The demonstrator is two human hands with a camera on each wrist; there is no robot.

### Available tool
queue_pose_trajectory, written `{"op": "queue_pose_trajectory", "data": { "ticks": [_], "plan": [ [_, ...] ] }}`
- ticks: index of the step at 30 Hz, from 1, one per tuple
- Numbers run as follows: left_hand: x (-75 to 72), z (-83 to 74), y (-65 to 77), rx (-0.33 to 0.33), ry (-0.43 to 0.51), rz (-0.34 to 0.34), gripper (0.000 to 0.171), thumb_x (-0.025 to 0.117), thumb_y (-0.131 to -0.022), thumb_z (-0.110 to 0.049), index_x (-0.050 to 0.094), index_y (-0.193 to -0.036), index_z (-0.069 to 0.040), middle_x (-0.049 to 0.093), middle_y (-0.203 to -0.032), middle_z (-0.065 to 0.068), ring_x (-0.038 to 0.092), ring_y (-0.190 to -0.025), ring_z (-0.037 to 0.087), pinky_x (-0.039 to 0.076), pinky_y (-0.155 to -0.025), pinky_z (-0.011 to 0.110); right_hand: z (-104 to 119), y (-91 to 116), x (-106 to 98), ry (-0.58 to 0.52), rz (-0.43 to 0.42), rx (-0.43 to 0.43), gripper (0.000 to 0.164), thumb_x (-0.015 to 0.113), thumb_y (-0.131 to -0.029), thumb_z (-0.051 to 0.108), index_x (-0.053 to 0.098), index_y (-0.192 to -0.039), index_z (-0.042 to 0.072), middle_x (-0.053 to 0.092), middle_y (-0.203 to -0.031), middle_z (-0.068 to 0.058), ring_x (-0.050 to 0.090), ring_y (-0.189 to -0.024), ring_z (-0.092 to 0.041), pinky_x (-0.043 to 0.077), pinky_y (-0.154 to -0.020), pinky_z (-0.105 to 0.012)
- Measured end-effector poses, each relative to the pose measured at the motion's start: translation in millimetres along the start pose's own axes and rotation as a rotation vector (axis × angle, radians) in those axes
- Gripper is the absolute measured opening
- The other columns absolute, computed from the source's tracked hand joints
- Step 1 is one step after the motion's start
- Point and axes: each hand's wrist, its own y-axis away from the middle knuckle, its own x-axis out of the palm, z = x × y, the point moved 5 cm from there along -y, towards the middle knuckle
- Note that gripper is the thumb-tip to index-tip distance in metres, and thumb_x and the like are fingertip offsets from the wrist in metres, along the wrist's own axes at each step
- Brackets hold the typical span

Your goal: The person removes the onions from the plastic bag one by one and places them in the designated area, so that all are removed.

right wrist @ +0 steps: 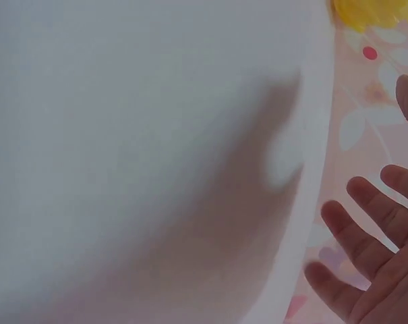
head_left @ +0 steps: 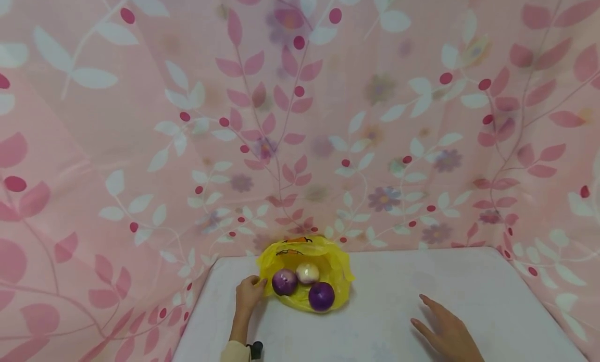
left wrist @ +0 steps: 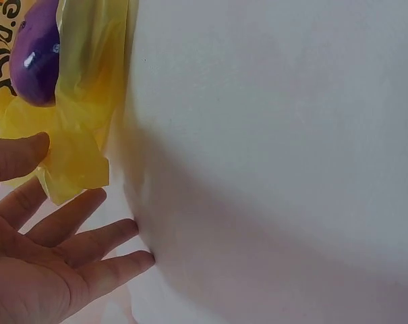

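Observation:
A yellow plastic bag (head_left: 335, 260) lies on the white table with its mouth spread towards me. In its mouth sit a round purple-and-white ball-like thing (head_left: 284, 282), a pale cream one (head_left: 308, 273) and a glossy dark purple one (head_left: 321, 296). My left hand (head_left: 249, 295) pinches the bag's left edge between thumb and index finger. The left wrist view shows this hand (left wrist: 48, 263) with its other fingers spread below the yellow plastic (left wrist: 75, 158). Well to the right of the bag, my right hand (head_left: 447, 328) hovers over the table, fingers apart and holding nothing.
The white table (head_left: 384, 289) reaches back to a pink curtain (head_left: 300, 117) printed with leaves and flowers, which also hangs at both sides. A dark band (head_left: 256, 350) is worn on the left wrist at the sleeve.

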Motion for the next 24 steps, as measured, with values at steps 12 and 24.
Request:
{"op": "queue_pose_trajectory", "data": {
  "ticks": [12,24],
  "plan": [
    [0.8,-4.1,0.2,0.003,-0.015,0.005,0.028,0.072,-0.089,-0.02,0.072,-0.101,0.005,0.069,-0.103,0.024,0.064,-0.1,0.043,0.05,-0.085,0.053,19,-18,11,-0.031,0.038,0.069,0.07,0.074,-0.081,0.054,0.058,-0.136,0.013,0.066,-0.105,-0.002,0.063,-0.089,-0.019,0.051,-0.075,-0.046],
    [0.6,-2.4,-0.4,-0.006,-0.05,0.027,0.03,0.07,-0.089,-0.02,0.07,-0.103,0.006,0.069,-0.102,0.024,0.064,-0.097,0.041,0.051,-0.082,0.052,47,-32,23,-0.095,0.065,0.06,0.066,0.077,-0.08,0.051,0.06,-0.134,0.017,0.065,-0.1,0.002,0.062,-0.085,-0.013,0.049,-0.074,-0.04]
  ]
}}
